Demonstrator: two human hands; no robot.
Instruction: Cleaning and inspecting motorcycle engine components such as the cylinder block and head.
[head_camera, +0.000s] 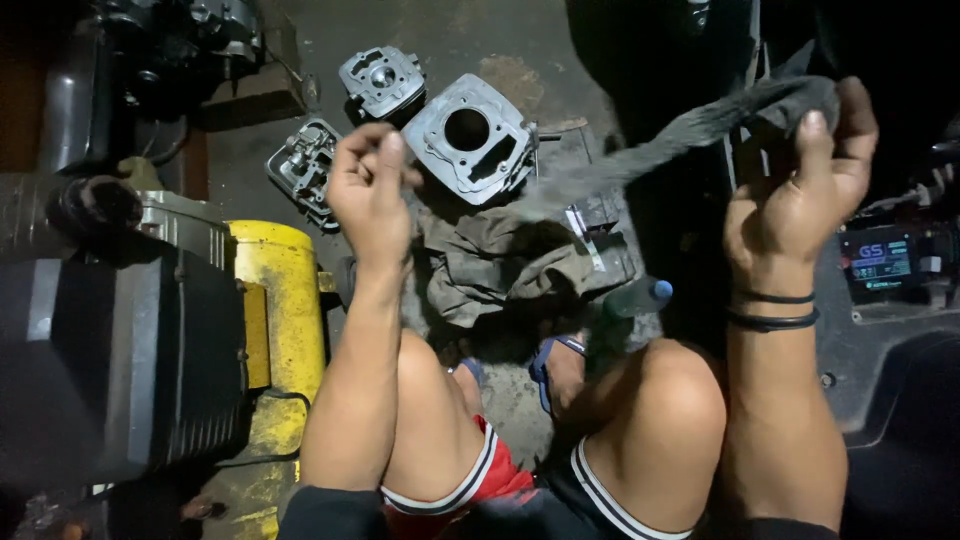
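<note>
Both hands are up in front of me with a grey rag (660, 135) stretched taut between them: my left hand (372, 190) is curled into a closed pinch on the near-left end, and my right hand (800, 190) is clenched around the bunched far-right end, thumb upright against the cloth. The rag hangs in the air above the floor, slanting up from left to right, twisted into a rope-like strip; it looks soft, worn and dull with grime

As far as I can judge, the work is at a cleaning or wiping stage with the engine already taken apart, since the parts lie separated on the floor and none is in my grip. Just beyond the rag sits a cylinder block (470, 135), cast grey metal, squarish with a round bore through its middle and thin cooling fins at its edge. Farther left lie a cylinder head (383, 80) and a second finned casting (303, 165), both rough, matt aluminium with small recesses

Under the rag a crumpled olive-brown cloth (500, 265) is spread on the stained concrete floor (520, 70), and a clear plastic bottle with a blue cap (640, 297) lies near my knee. At left stand a chipped yellow metal housing (275, 310) and a ribbed black casing (110, 360)
</note>
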